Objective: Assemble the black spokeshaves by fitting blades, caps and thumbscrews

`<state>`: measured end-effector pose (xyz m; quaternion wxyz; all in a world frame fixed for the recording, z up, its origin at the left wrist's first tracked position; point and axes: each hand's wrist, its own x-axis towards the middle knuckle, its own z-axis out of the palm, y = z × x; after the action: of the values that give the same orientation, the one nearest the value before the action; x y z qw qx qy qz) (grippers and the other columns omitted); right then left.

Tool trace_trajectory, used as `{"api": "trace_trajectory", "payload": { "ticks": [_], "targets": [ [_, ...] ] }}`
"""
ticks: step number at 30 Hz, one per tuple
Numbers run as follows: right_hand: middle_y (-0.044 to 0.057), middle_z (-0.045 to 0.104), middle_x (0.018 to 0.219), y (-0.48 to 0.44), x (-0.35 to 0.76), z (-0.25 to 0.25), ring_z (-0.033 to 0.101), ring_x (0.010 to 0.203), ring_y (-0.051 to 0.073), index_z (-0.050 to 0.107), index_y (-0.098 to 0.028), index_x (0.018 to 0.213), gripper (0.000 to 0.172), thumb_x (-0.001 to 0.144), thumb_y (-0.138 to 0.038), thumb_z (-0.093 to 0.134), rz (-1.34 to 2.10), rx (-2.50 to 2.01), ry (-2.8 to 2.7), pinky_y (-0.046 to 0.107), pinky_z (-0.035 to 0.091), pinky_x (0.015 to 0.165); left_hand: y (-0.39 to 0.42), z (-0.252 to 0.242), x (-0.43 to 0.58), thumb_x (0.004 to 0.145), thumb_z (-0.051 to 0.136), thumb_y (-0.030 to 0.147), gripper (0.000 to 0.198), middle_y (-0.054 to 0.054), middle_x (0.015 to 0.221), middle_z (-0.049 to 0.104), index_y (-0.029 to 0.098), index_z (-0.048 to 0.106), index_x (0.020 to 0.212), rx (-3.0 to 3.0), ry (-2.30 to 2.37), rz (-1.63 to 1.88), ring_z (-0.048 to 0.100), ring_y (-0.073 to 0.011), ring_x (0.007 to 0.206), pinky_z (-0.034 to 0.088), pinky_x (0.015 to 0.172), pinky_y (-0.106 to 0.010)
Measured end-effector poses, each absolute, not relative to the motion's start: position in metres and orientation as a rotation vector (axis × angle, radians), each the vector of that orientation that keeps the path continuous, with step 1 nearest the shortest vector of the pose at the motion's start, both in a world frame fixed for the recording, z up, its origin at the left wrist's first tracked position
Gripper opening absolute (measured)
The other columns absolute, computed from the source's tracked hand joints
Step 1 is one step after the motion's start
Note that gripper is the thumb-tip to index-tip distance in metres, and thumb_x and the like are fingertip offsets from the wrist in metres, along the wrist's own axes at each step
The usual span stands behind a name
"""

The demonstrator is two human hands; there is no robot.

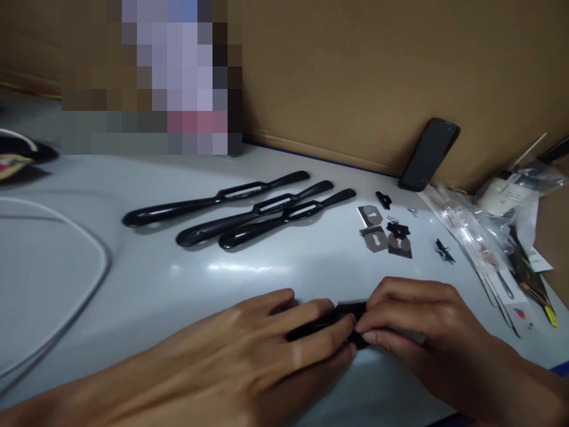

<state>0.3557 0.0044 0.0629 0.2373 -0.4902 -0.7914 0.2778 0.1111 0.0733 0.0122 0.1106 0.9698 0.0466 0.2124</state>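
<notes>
My left hand (271, 344) and my right hand (413, 323) meet near the table's front edge, both closed around a black spokeshave body (342, 317) lying on the white table (186, 279); most of it is hidden under my fingers. Beyond them lie three more black spokeshave bodies (267, 207) side by side. To their right sit small metal blades (377, 228) and black screws (398, 230).
A black phone (429, 154) leans against the brown cardboard wall (355, 77). Clear plastic packaging (489, 237) is piled at the right edge. A white cable (89, 261) curves over the left side. A blurred area sits at the upper left.
</notes>
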Motion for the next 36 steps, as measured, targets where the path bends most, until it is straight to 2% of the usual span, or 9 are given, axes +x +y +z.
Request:
{"api": "trace_trajectory", "payload": {
  "ticks": [6,15,17,19,21,23,26,31,36],
  "targets": [
    [0.005,0.074,0.088,0.002,0.353,0.065,0.069,0.079,0.014,0.076,-0.015,0.089,0.024,0.100,-0.005,0.058,0.631,-1.283,-2.275,0.021,0.053,0.073,0.072,0.016,0.116,0.120,0.024,0.020,0.048,0.000,0.114,0.079,0.024,0.071,0.124,2.782,0.238,0.701,0.071,-0.0151,0.088,0.049,0.072,-0.034],
    [0.006,0.073,0.092,0.000,0.353,0.068,0.066,0.081,0.017,0.070,-0.017,0.091,0.026,0.095,0.001,0.052,0.554,-1.264,-2.408,0.027,0.054,0.072,0.070,0.019,0.119,0.121,0.015,0.023,0.057,0.003,0.106,0.079,0.027,0.072,0.112,2.722,0.287,0.743,0.073,-0.0133,0.079,0.052,0.071,-0.031],
    [0.006,0.073,0.091,0.000,0.352,0.065,0.065,0.080,0.017,0.069,-0.018,0.089,0.026,0.095,0.000,0.051,0.522,-1.249,-2.406,0.027,0.053,0.071,0.068,0.017,0.119,0.120,0.022,0.025,0.049,0.003,0.103,0.078,0.027,0.070,0.116,2.700,0.325,0.731,0.072,-0.0144,0.078,0.053,0.070,-0.031],
    [0.005,0.072,0.088,0.000,0.351,0.062,0.064,0.077,0.017,0.069,-0.018,0.089,0.027,0.094,0.000,0.051,0.508,-1.232,-2.420,0.026,0.053,0.069,0.066,0.014,0.118,0.118,0.036,0.031,0.032,0.003,0.100,0.076,0.025,0.067,0.123,2.634,0.430,0.697,0.072,-0.0163,0.078,0.054,0.070,-0.031],
    [0.004,0.070,0.084,-0.002,0.351,0.059,0.063,0.075,0.016,0.069,-0.018,0.090,0.030,0.093,0.003,0.048,0.459,-1.233,-2.453,0.025,0.052,0.067,0.065,0.013,0.118,0.116,0.043,0.034,0.024,0.003,0.093,0.073,0.024,0.065,0.120,2.602,0.521,0.687,0.072,-0.0164,0.074,0.053,0.063,-0.029],
    [0.004,0.069,0.084,-0.003,0.351,0.057,0.062,0.075,0.017,0.068,-0.018,0.089,0.033,0.093,0.005,0.045,0.378,-1.228,-2.501,0.026,0.051,0.068,0.067,0.015,0.118,0.116,0.033,0.023,0.033,0.003,0.088,0.071,0.023,0.065,0.108,2.682,0.507,0.736,0.069,-0.0165,0.069,0.049,0.056,-0.029],
    [0.005,0.069,0.087,-0.004,0.351,0.055,0.060,0.076,0.018,0.068,-0.017,0.090,0.031,0.093,0.004,0.046,0.297,-1.192,-2.556,0.028,0.050,0.071,0.074,0.018,0.116,0.109,0.017,0.003,0.052,-0.002,0.087,0.071,0.021,0.063,0.092,2.835,0.394,0.804,0.066,-0.0182,0.069,0.048,0.057,-0.031],
    [0.004,0.067,0.079,0.001,0.350,0.056,0.059,0.070,0.017,0.066,-0.016,0.083,0.026,0.096,-0.002,0.050,0.298,-1.306,-2.473,0.028,0.046,0.065,0.077,0.013,0.112,0.105,0.027,-0.001,0.044,-0.003,0.093,0.070,0.020,0.064,0.103,2.855,0.353,0.722,0.065,-0.0177,0.071,0.050,0.064,-0.030],
    [-0.003,0.066,0.071,0.005,0.348,0.053,0.059,0.062,0.010,0.065,-0.019,0.088,0.014,0.093,-0.009,0.058,0.678,-1.493,-2.175,0.021,0.043,0.060,0.076,0.009,0.108,0.107,0.020,0.001,0.048,-0.002,0.098,0.072,0.023,0.062,0.108,2.930,0.382,0.717,0.068,-0.0170,0.075,0.051,0.067,-0.029]
  ]
}}
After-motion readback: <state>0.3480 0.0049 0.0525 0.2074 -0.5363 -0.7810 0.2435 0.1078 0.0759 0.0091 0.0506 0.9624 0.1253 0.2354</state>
